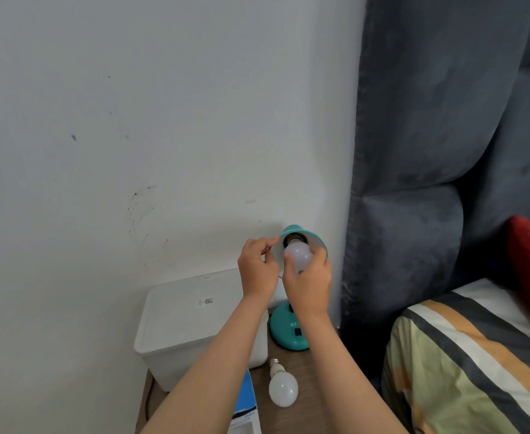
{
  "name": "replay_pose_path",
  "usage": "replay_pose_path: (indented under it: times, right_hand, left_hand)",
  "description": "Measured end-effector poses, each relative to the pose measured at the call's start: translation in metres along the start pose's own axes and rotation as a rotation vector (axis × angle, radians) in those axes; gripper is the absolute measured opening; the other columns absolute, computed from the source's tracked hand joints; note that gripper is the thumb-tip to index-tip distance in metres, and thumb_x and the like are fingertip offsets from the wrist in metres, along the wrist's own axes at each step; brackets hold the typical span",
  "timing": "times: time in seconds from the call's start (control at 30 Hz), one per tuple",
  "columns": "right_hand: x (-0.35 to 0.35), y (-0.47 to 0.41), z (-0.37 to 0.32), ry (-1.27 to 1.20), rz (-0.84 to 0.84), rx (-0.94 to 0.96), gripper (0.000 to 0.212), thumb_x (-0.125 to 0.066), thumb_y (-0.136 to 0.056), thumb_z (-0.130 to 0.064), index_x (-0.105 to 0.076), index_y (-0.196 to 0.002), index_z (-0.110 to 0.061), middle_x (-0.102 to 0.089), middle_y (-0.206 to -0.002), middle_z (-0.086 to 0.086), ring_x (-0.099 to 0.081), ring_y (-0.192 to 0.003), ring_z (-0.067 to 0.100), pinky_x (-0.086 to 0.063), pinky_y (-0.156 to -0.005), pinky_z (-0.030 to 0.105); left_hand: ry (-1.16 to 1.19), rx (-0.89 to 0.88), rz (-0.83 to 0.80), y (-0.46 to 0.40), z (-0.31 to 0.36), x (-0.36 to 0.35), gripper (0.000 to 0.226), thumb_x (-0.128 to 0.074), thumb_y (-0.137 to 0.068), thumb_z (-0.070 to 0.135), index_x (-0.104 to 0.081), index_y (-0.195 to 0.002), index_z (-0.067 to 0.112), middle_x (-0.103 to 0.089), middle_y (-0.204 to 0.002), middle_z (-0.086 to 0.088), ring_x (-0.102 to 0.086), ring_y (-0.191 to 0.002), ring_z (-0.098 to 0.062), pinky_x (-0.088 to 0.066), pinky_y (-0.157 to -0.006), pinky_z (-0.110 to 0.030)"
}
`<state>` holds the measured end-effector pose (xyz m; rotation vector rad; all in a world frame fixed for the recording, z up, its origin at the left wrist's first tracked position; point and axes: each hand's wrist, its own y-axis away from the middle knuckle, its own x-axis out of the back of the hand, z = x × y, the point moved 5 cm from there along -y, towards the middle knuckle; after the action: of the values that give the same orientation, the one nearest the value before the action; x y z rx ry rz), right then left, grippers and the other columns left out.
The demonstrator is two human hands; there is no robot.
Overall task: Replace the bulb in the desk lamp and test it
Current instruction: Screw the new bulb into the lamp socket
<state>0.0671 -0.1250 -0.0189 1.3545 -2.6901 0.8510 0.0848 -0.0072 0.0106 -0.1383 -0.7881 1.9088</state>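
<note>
A teal desk lamp stands on a wooden bedside table, its round base [288, 335] near the wall and its shade [312, 238] tilted up towards me. A white bulb [298, 253] sits at the socket inside the shade. My right hand [309, 286] grips that bulb from below with curled fingers. My left hand [259, 266] pinches the left rim of the shade. A second white bulb [282, 388] lies loose on the table [317, 402], screw cap pointing away from me.
A white lidded plastic box [188, 324] fills the table's left side against the wall. A blue and white bulb carton [246, 408] lies at the front edge. A grey padded headboard [414, 183] and a bed with striped bedding [464, 364] stand right.
</note>
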Motion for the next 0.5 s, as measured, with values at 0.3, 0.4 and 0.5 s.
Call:
replay_pose_path:
  times: [0.3,0.4,0.5]
  right_hand:
    - [-0.0002,0.0003,0.0039,0.006,-0.014,0.029,0.046,-0.066,-0.083,-0.030,-0.047,-0.119,-0.009,-0.056,-0.112,0.017,-0.062,-0.086,0.030,-0.056,-0.068,0.034]
    - [-0.0002,0.0006,-0.0016,0.015,-0.011,0.080,0.051,-0.067,-0.082,-0.026,-0.044,-0.124,-0.008,-0.050,-0.121,0.016,-0.060,-0.096,0.027,-0.056,-0.073,0.034]
    - [-0.0015,0.0019,-0.0033,0.039,-0.038,0.143,0.049,-0.066,-0.082,-0.021,-0.048,-0.127,-0.011,-0.050,-0.123,0.016,-0.059,-0.096,0.026,-0.055,-0.074,0.033]
  left_hand:
    - [-0.003,-0.003,0.000,-0.0002,0.0003,0.0001,0.036,-0.051,-0.079,-0.012,-0.070,-0.095,0.014,-0.059,-0.087,-0.004,-0.060,-0.081,-0.017,-0.041,-0.073,-0.003]
    - [0.004,0.001,-0.001,-0.0001,0.0010,0.0002,0.035,-0.051,-0.079,-0.011,-0.070,-0.095,0.014,-0.059,-0.087,-0.003,-0.060,-0.081,-0.018,-0.042,-0.073,-0.003]
    - [0.009,0.005,-0.001,-0.0002,0.0016,0.0004,0.034,-0.051,-0.080,-0.011,-0.070,-0.095,0.013,-0.058,-0.087,-0.002,-0.060,-0.081,-0.017,-0.042,-0.073,-0.003]
